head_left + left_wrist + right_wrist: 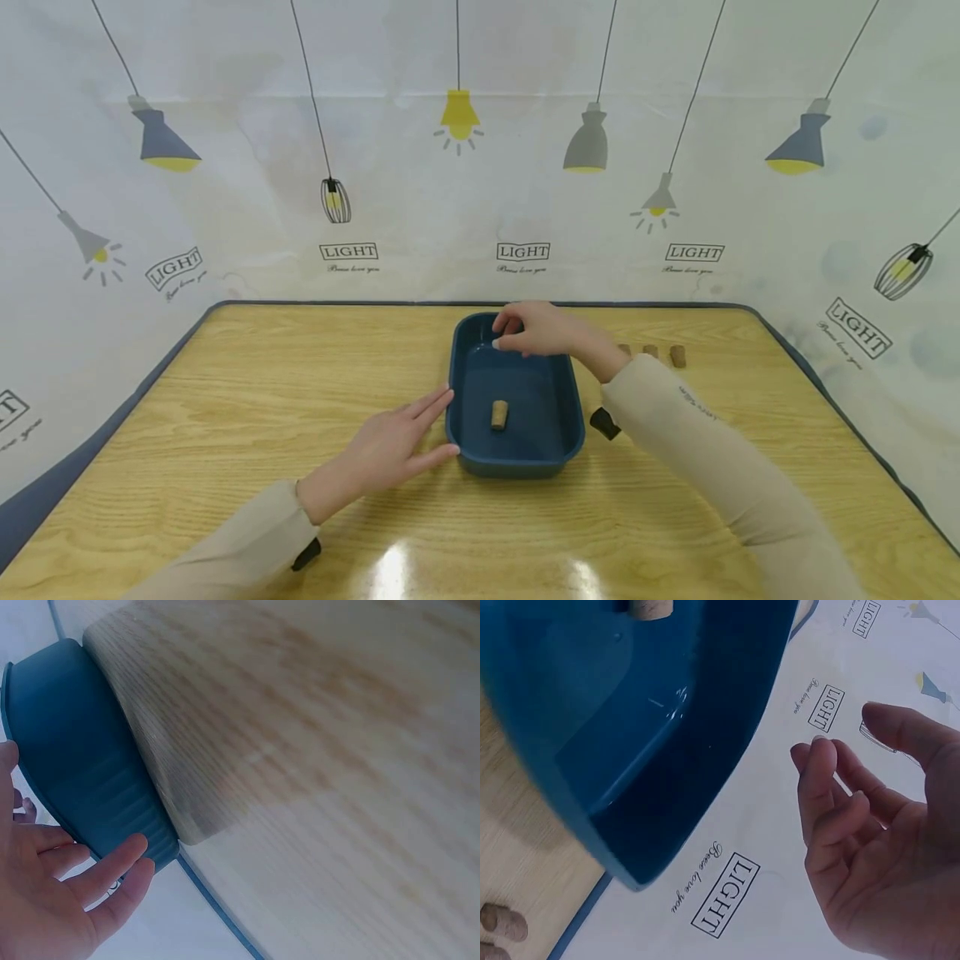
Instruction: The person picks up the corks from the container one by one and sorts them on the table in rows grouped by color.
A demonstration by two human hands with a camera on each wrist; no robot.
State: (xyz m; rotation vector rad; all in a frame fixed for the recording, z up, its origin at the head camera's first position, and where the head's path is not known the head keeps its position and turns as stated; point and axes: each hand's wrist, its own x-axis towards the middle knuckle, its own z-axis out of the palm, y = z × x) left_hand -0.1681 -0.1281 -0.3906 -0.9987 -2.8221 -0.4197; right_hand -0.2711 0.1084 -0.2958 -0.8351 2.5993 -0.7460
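A deep blue rectangular tray stands on the wooden table. One cork is inside it, toward the near end, and its end also shows at the top of the right wrist view. My left hand touches the tray's left side with extended fingers; the left wrist view shows those fingers along the outer wall. Over the tray's far end is my right hand. In the right wrist view, its loosely curled fingers hold nothing, and the thumb stands apart from them.
Several corks stand in a row right of the tray, partly hidden by the right forearm. Small black objects show beside the right sleeve and the left sleeve. A lamp-printed backdrop borders the table.
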